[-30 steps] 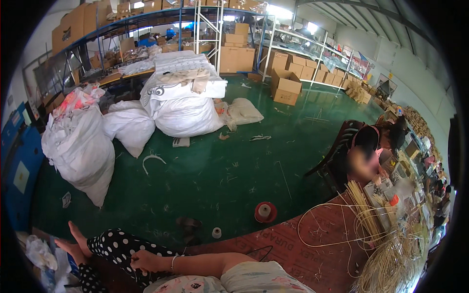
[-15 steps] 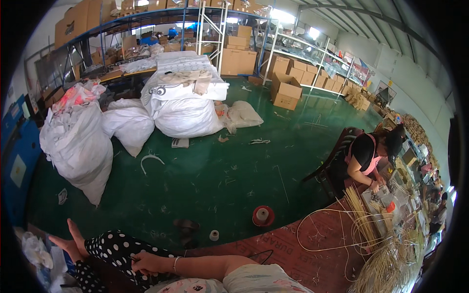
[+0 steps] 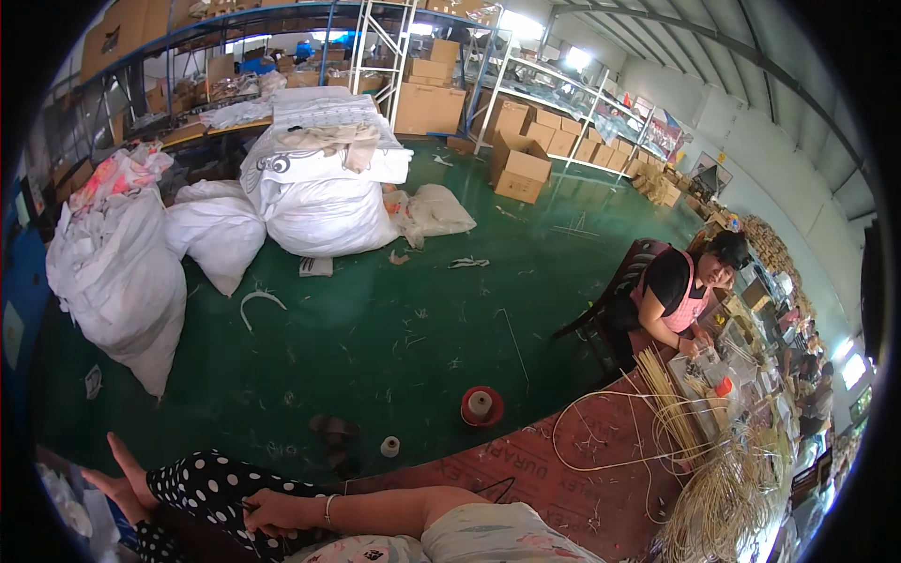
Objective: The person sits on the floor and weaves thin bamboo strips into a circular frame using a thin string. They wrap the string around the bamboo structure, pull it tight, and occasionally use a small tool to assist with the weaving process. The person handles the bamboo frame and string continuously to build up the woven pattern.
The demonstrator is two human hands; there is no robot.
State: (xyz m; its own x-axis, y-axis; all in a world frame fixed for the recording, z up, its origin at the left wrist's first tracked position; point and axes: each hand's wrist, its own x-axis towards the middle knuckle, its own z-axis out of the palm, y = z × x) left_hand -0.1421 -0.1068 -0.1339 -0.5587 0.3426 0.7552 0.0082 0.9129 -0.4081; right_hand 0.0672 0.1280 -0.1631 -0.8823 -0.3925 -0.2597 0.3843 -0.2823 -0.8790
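Note:
My left hand is at the lower left edge with its fingers spread, holding nothing, beside black fabric with white dots. My right hand, with a thin bracelet at the wrist, rests on that dotted fabric with its fingers curled in. Nothing shows in it. My bare forearm runs back to a pale flowered sleeve at the bottom edge.
On the green floor lie a red spool, a small white spool and a dark shoe. Big white sacks stand at the left and back. A seated person works by bundles of pale cane on a red mat.
My hands have barely moved. The seated person at the right has lifted their head from the work. The view has shifted slightly.

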